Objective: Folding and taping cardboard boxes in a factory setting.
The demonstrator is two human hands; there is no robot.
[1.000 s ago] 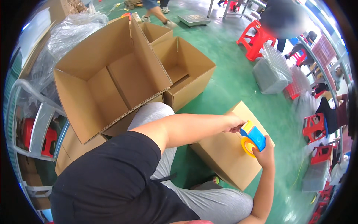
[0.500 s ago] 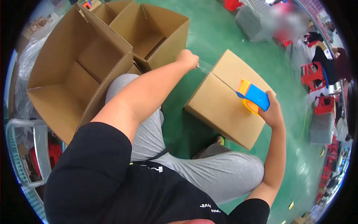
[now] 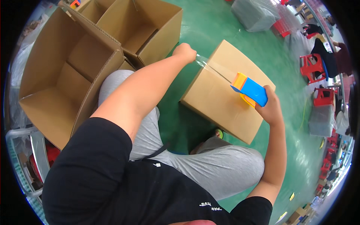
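My left hand [image 3: 185, 53] is closed just past the far left edge of a brown cardboard carton [image 3: 219, 95]. From its fingers a strip of clear packing tape [image 3: 203, 61] stretches to the carton, in line with the seam between the top flaps. My right hand [image 3: 271, 108] grips a blue tape dispenser [image 3: 254, 91] with orange-yellow parts, tilted over the carton's top. How much of the strip lies against the cardboard I cannot tell.
Open cardboard boxes [image 3: 48, 97] stand at my left, with another open box [image 3: 144, 28] behind. A metal frame [image 3: 37, 150] is at far left. Red stools [image 3: 313, 68] and plastic-wrapped stacks [image 3: 257, 15] line the right side of the green floor [image 3: 200, 28].
The whole view has shifted slightly, with the carton and both hands a little higher in the picture. The tape strip by my left hand shows more clearly. Both grips are unchanged.
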